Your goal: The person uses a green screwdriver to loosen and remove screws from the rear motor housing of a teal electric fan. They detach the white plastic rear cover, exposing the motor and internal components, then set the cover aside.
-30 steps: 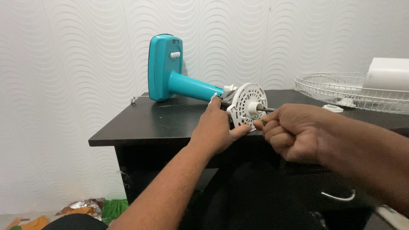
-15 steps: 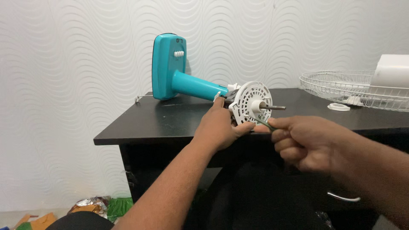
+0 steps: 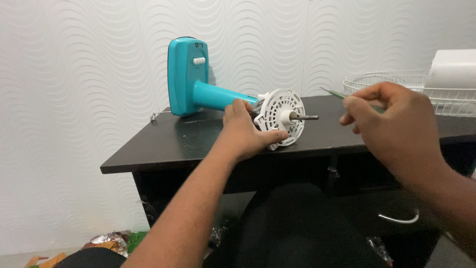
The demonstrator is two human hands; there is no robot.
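A teal fan body [image 3: 191, 82] lies on its side on a black table [image 3: 163, 144], its stem pointing right. At the stem's end sits a white round slotted motor plate [image 3: 280, 113] with a metal shaft [image 3: 306, 117] sticking out. My left hand [image 3: 245, 131] grips the lower left of this plate, thumb under its rim. My right hand [image 3: 391, 119] is raised to the right of the shaft, apart from it, pinching a thin green-handled screwdriver [image 3: 333, 93] whose tip points up and left.
A white wire fan guard [image 3: 396, 82] lies at the table's back right with a white cylinder [image 3: 453, 69] on it. A drawer with a metal handle [image 3: 399, 219] is below the tabletop. Foil wrappers [image 3: 106, 240] lie on the floor at lower left. A wavy white wall stands behind.
My right hand has pulled the screwdriver away from the plate and lifted it up and to the right. My left hand has kept its hold on the plate.
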